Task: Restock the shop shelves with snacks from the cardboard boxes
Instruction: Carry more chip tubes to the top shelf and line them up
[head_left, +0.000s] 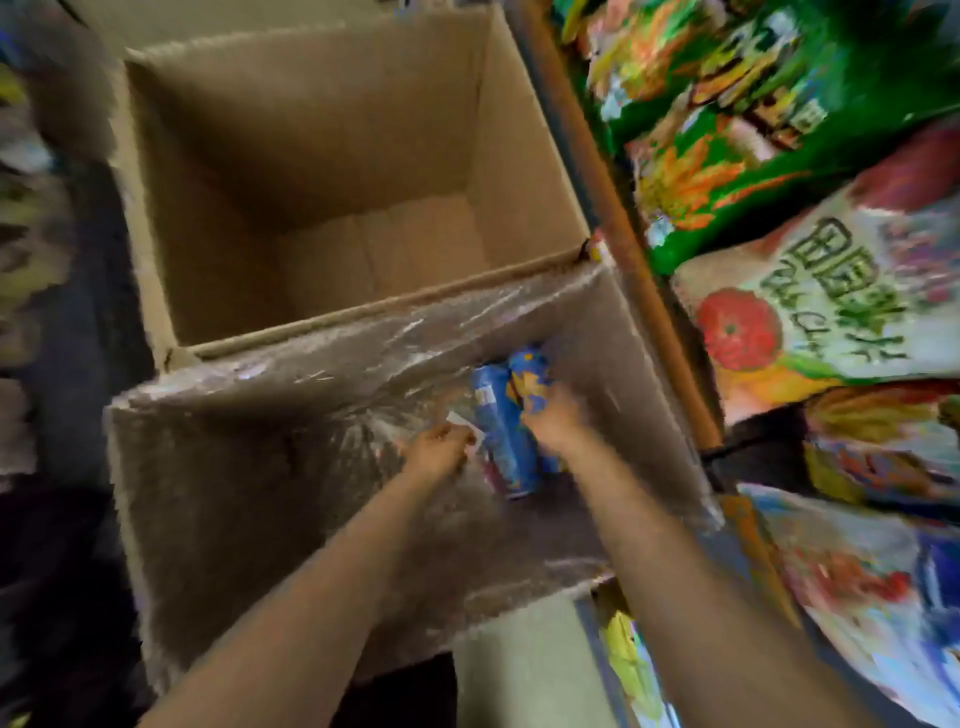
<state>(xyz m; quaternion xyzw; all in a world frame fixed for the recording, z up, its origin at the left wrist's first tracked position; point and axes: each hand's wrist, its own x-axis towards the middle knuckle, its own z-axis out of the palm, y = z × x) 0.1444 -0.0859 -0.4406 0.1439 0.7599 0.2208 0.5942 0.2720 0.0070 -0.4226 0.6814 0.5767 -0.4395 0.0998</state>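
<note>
Down at the centre of the frame, inside the plastic-lined box (218, 467), my right hand (553, 418) grips a blue snack pack (530, 376); my left hand (439, 444) pinches something white. Packs look light, crinkly, slippery, so grab mid-body.

Both arms reach down into the near cardboard box (218, 499), lined with clear plastic. The right hand (553, 421) grips a blue snack tube (530, 379); the left hand (439, 447) pinches something white beside another blue tube (501, 436). The far box (524, 156) stands open beside shelved snack bags (810, 291).
</note>
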